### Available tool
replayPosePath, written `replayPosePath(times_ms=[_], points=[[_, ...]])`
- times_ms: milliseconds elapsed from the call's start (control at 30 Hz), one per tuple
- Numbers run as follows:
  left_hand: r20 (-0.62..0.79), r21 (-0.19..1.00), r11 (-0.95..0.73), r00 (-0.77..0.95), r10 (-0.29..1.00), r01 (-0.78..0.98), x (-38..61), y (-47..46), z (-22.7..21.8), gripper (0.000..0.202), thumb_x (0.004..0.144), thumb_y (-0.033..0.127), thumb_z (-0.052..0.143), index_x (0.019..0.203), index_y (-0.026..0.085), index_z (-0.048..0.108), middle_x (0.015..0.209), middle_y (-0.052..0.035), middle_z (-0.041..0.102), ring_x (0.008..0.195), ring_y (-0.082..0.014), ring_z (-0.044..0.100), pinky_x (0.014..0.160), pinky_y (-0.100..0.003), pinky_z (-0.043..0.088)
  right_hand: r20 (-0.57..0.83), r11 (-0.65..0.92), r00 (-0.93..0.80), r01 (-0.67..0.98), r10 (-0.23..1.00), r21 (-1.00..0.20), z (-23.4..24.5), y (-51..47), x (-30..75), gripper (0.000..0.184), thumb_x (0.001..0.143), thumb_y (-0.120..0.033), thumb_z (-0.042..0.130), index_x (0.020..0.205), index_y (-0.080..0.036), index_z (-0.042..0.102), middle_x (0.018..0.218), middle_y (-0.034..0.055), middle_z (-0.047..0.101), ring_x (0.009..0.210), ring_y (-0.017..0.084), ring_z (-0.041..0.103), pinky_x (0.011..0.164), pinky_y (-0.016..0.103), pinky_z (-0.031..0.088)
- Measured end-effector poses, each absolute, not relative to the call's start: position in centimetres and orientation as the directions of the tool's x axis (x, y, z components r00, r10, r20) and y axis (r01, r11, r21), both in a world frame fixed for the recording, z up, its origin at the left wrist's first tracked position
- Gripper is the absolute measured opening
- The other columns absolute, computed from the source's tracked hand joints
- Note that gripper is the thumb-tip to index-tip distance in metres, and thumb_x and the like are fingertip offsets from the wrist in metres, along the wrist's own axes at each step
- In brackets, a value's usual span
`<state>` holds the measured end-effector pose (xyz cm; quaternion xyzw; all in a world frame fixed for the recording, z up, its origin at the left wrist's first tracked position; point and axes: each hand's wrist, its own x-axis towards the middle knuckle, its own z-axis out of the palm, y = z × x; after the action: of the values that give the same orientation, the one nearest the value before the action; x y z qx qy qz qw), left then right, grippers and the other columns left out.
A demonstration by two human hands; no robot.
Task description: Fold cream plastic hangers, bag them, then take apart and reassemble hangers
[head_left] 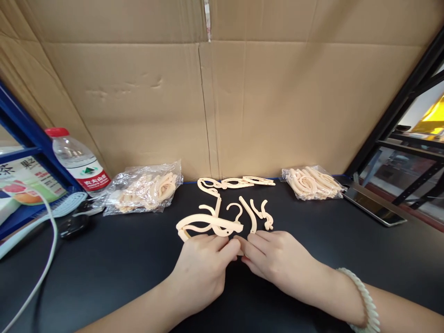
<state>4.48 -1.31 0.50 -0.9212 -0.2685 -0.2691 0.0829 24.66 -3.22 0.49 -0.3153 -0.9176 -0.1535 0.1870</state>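
Observation:
My left hand [206, 263] is closed on a beige plastic folding hanger [204, 219], whose curved arms stick out above the fingers. My right hand [277, 256] is closed too, its fingertips meeting the left thumb around a small beige hanger part that is mostly hidden. Just beyond the hands lie loose hanger pieces: a hook [237, 209], a curved arm [250, 215] and small joint pieces [266, 217]. Farther back, a chain of folded hangers [236, 183] lies on the black table.
Clear bags of beige hanger parts lie at the back left [145, 189] and back right [314, 182]. On the left are a water bottle [83, 162], a white cable [52, 240] and a pale blue brush-like item [69, 203]. A phone [376, 206] lies right. Cardboard [277, 101] walls the back.

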Motion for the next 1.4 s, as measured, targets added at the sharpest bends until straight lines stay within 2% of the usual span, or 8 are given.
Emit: replayPosePath(times_ms=[200, 633, 733, 900, 1033, 1167, 1233, 1400], points=[[0.605, -0.017, -0.849, 0.681, 0.412, 0.529, 4.8, -1.8, 0.9, 0.020, 0.066, 0.001, 0.041, 0.070, 0.019, 0.048, 0.060, 0.0014, 0.055, 0.048, -0.0135, 0.047, 0.047, -0.028, 0.026, 0.363, 0.768, -0.706, 0.639, 0.609, -0.044, 0.8, -3.5, 24.6, 0.013, 0.096, -0.020, 0.046, 0.088, -0.016, 0.055, 0.079, 0.0012, 0.062, 0.062, 0.014, 0.055, 0.051, 0.029, 0.034], [0.676, -0.200, -0.854, 0.699, 0.235, 0.480, 4.7, -1.8, 0.7, 0.018, 0.073, 0.004, 0.044, 0.072, 0.018, 0.053, 0.061, 0.0007, 0.057, 0.052, -0.0144, 0.049, 0.049, -0.028, 0.033, 0.213, 0.723, -0.701, 0.598, 0.681, -0.345, 2.0, -3.4, 25.3, 0.018, 0.095, -0.021, 0.046, 0.087, -0.017, 0.061, 0.077, 0.0023, 0.063, 0.064, 0.012, 0.056, 0.058, 0.023, 0.039], [0.659, -0.233, -0.873, 0.729, 0.183, 0.429, 4.6, -2.0, 1.1, 0.018, 0.073, 0.004, 0.044, 0.078, 0.018, 0.054, 0.065, -0.0004, 0.059, 0.056, -0.0154, 0.052, 0.054, -0.028, 0.039, 0.205, 0.657, -0.657, 0.573, 0.725, -0.489, 2.5, -2.6, 26.0, 0.022, 0.097, -0.020, 0.043, 0.098, -0.017, 0.065, 0.078, 0.0020, 0.066, 0.068, 0.012, 0.059, 0.064, 0.022, 0.042], [0.614, -0.195, -0.898, 0.763, 0.202, 0.395, 4.4, -1.7, 0.9, 0.020, 0.071, 0.003, 0.043, 0.080, 0.019, 0.048, 0.065, -0.0001, 0.058, 0.054, -0.0153, 0.051, 0.050, -0.026, 0.037, 0.279, 0.639, -0.663, 0.391, 0.695, -0.662, 3.1, -0.3, 27.9, 0.029, 0.099, -0.028, 0.043, 0.120, -0.020, 0.061, 0.102, 0.0041, 0.067, 0.089, 0.013, 0.059, 0.080, 0.025, 0.046], [0.591, -0.140, -0.907, 0.769, 0.245, 0.396, 4.2, -0.9, 0.1, 0.018, 0.074, 0.003, 0.042, 0.079, 0.021, 0.042, 0.063, 0.0012, 0.056, 0.049, -0.0142, 0.047, 0.045, -0.026, 0.031, 0.310, 0.618, -0.628, 0.356, 0.713, -0.701, 3.2, 1.5, 30.1, 0.029, 0.096, -0.036, 0.050, 0.112, -0.018, 0.066, 0.095, 0.0061, 0.065, 0.084, 0.016, 0.059, 0.076, 0.029, 0.049], [0.589, -0.151, -0.901, 0.770, 0.248, 0.406, 4.0, -0.6, 0.0, 0.018, 0.076, 0.003, 0.040, 0.079, 0.021, 0.040, 0.062, 0.0021, 0.055, 0.048, -0.0140, 0.048, 0.047, -0.026, 0.030, 0.411, 0.657, -0.568, 0.339, 0.713, -0.673, 3.0, 3.2, 32.5, 0.023, 0.094, -0.033, 0.054, 0.106, -0.021, 0.069, 0.114, 0.0071, 0.065, 0.117, 0.021, 0.054, 0.101, 0.038, 0.042], [0.586, -0.163, -0.898, 0.772, 0.244, 0.408, 4.0, -0.5, 0.1, 0.018, 0.077, 0.004, 0.041, 0.080, 0.021, 0.040, 0.063, 0.0021, 0.056, 0.050, -0.0139, 0.049, 0.048, -0.025, 0.031, 0.417, 0.678, -0.572, 0.376, 0.706, -0.632, 2.7, 3.8, 33.2, 0.021, 0.094, -0.029, 0.054, 0.105, -0.023, 0.071, 0.116, 0.0063, 0.065, 0.123, 0.021, 0.050, 0.107, 0.040, 0.038], [0.579, -0.203, -0.880, 0.777, 0.246, 0.430, 3.9, -0.3, 0.0, 0.017, 0.077, 0.004, 0.041, 0.078, 0.021, 0.041, 0.063, 0.0020, 0.056, 0.049, -0.0145, 0.050, 0.047, -0.026, 0.030, 0.299, 0.651, -0.623, 0.469, 0.723, -0.596, 1.4, 4.1, 33.5, 0.024, 0.087, -0.012, 0.053, 0.096, -0.021, 0.074, 0.114, 0.0066, 0.064, 0.108, 0.019, 0.060, 0.092, 0.035, 0.051]])
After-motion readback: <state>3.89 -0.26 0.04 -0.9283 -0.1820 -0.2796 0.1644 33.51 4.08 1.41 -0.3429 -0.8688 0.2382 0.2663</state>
